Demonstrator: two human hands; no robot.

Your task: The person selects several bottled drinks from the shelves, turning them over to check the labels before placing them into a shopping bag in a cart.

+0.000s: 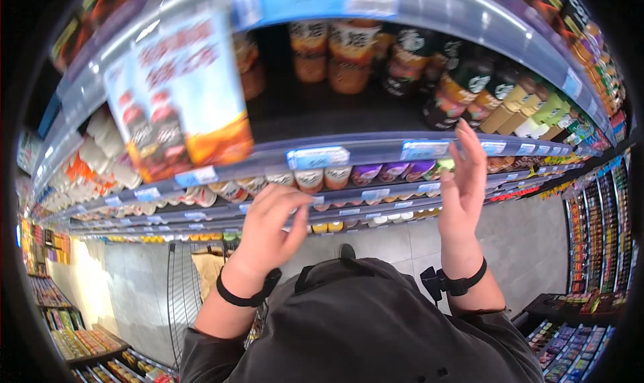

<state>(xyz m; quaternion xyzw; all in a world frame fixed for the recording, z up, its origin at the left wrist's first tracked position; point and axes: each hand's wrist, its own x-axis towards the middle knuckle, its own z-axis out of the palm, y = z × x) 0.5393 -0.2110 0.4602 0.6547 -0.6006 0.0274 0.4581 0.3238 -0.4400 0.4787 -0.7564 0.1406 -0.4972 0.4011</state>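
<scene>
My right hand point(467, 188) is raised at the shelf edge, fingers stretched up and thumb apart, holding nothing. Its fingertips come close to a dark bottle point(457, 84) with a black cap and a picture label; whether they touch it I cannot tell. More dark bottles point(406, 60) and brown drink bottles point(351, 54) stand farther left on that shelf. Loosely bent, my left hand point(275, 222) hovers before the lower shelves with thumb and fingers apart and nothing between them. Nearest to it are white-and-orange cups point(310, 180) and a blue-and-white price label point(318, 157).
A poster card point(184, 98) hangs from the upper shelf at left. White bottles point(107, 141) stand behind it. A wire cart point(180, 276) holding a brown paper bag point(209, 272) is at my lower left. Stocked shelves point(597, 229) line the right side, beyond the grey tiled floor point(530, 239).
</scene>
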